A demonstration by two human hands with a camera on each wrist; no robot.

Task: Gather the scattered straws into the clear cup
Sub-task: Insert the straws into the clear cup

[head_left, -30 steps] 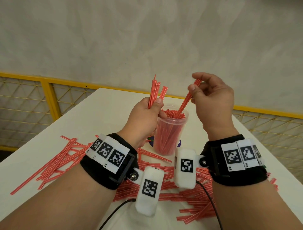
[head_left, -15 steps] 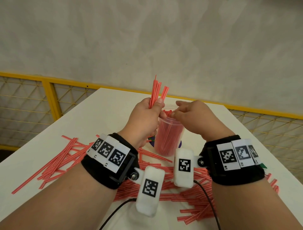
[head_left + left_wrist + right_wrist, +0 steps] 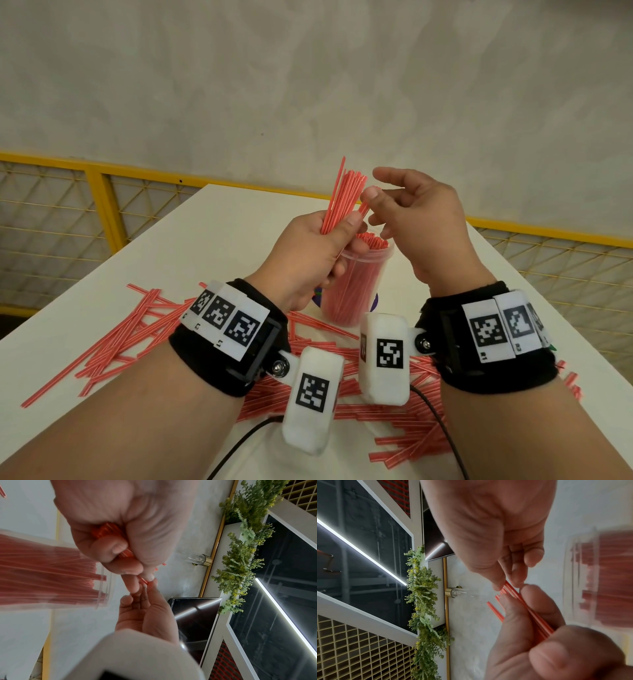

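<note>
Straws, thin red plastic ones, stand as a bundle (image 3: 342,202) in the left hand (image 3: 308,260), fingers curled round their lower half just above the clear plastic cup (image 3: 356,284). That cup is already packed with straws. The right hand (image 3: 418,219) pinches one straw (image 3: 513,592) near its top end between thumb and fingertip. They look light, slim and slippery, easily bent, so gripping close to the middle seems safest. Many more loose straws (image 3: 137,329) lie on the white table (image 3: 212,233) near the cup. Wristbands carry square coded tags; no legible words.
</note>
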